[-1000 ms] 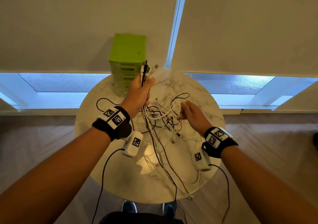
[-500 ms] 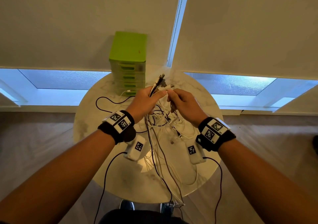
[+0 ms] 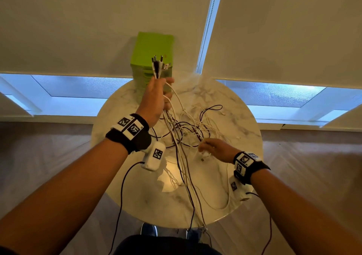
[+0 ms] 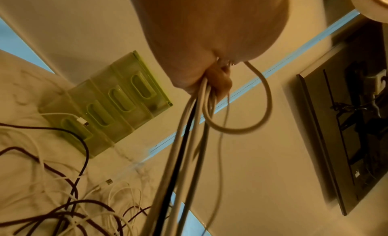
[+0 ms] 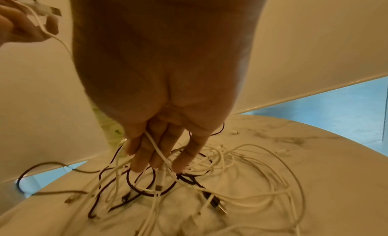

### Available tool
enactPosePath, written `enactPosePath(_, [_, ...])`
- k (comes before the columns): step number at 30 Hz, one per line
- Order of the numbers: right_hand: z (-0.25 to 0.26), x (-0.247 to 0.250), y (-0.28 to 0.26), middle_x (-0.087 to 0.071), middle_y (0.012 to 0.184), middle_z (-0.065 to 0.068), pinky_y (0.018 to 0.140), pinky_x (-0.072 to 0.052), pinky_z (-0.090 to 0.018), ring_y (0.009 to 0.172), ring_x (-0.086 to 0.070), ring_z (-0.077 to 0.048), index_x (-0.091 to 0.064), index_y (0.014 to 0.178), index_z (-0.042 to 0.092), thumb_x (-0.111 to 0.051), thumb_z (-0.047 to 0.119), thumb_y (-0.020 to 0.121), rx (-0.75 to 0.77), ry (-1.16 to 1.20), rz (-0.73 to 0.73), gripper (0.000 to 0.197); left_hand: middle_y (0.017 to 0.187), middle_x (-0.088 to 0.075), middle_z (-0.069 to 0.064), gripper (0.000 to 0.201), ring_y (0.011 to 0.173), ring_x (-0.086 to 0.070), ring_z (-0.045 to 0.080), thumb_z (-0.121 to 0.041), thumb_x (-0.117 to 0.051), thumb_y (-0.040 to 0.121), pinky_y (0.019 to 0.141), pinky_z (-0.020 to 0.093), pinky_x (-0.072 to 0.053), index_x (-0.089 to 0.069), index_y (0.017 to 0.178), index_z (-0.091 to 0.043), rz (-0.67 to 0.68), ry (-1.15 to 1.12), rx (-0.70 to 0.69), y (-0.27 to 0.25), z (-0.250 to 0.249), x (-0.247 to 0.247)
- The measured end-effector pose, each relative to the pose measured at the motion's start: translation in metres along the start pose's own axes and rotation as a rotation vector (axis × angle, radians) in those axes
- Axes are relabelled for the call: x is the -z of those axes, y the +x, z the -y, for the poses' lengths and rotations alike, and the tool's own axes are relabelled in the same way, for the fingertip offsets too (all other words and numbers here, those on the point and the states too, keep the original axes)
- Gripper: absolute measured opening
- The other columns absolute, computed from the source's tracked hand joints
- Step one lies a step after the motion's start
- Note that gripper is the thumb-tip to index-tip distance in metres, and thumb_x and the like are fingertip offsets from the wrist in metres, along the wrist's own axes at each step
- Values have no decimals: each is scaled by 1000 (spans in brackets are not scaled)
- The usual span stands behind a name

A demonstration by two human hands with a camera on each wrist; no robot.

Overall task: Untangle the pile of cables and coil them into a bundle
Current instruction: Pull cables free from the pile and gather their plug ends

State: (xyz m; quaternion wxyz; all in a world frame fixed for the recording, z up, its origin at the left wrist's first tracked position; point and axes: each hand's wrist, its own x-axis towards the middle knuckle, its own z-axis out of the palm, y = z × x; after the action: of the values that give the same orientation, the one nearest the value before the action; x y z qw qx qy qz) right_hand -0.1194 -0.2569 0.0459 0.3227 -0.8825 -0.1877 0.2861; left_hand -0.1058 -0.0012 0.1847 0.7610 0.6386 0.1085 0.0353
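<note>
Under the right hand (image 5: pixel 159 83) fingers (image 5: pixel 138 163), a white cable (image 5: pixel 159 175) hangs.

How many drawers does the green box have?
4 drawers show in the left wrist view, stacked in the green box on the table. A white plug lies against the bottom one. More may be hidden.

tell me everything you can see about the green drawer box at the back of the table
The green drawer box is a small lime-green unit that looks like translucent plastic, standing upright at the far edge of the round marble table, close to the window blinds. The left wrist view shows four stacked drawers with oval recessed handles, all shut. A white cable's plug lies against its lowest drawer. The raised left hand covers part of it in the head view.
</note>
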Motion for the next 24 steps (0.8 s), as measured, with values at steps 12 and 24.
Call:
enactPosePath(12, [86,51,-4,-76,80,-2,64,-54,-19,63,-71,-15,-74,100,12,-65,23,97,155,299,-504,14,71,-46,-4,43,58,-43,11,-47,-65,96,49,26,-38,-57,119,-11,126,315,13,2,32,-4])
enactPosePath(24, [98,49,-7,-71,77,-17,59,-52,-25,60,-64,-17,-61,99,3,-67,18,96,191,517,-598,16,60,-43,-5,32,50,-38,11,-43,-62,100,47,26,-35,-58,84,-15,261,382,0,-11,40,-17])
